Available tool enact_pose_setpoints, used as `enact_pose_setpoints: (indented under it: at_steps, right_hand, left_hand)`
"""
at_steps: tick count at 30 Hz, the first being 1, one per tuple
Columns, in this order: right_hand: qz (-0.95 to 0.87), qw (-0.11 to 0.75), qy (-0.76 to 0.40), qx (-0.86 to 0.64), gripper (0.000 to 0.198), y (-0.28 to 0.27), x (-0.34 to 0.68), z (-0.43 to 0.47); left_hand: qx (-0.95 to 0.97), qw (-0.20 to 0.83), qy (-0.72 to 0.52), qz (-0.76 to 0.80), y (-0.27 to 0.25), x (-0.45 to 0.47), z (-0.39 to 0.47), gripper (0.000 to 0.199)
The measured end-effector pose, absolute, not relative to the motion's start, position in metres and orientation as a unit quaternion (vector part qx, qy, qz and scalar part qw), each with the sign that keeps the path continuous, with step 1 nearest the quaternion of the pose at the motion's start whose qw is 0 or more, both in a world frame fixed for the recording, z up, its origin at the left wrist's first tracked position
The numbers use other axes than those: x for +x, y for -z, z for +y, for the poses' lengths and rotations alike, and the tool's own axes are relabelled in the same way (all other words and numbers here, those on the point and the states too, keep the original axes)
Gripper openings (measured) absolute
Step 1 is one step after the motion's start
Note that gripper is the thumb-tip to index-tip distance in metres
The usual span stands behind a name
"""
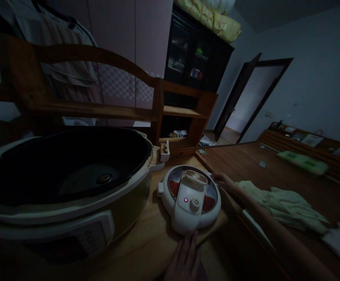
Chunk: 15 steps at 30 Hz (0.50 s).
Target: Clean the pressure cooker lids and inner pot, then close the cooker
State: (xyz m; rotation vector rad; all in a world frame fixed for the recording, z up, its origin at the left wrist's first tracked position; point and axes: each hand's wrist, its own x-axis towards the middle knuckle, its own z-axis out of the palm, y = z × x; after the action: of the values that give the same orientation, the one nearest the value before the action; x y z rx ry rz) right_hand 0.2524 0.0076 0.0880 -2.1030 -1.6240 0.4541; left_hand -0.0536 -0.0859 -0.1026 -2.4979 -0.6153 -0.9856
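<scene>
The room is dim, the light cool and greyish. Along the far edge of the surface runs a wooden rail, with a shelf near the far right corner. Past that edge stand a pinkish wardrobe with a checked band and a dark cabinet with glass doors, bundles on top. Clothes hang beyond the far left corner. Off the right edge spreads what looks like a brown bed, its slatted headboard against a pale wall. Beyond the cabinet, a dark door stands open
</scene>
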Motion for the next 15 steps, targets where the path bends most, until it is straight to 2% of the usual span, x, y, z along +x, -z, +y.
enact_pose_setpoints:
  at_steps: [5, 15]
  right_hand:
    - [-0.543, 0.283, -0.126, -0.780, 0.025, -0.073, 0.238, -0.027]
    - [-0.470, 0.354, -0.105, -0.802, 0.034, -0.033, 0.211, -0.090]
  left_hand:
    - [-0.873, 0.186, 0.400, -0.206, 0.097, -0.054, -0.083, 0.039]
    - [-0.893, 0.164, 0.363, -0.209, 0.084, -0.059, -0.085, 0.040]
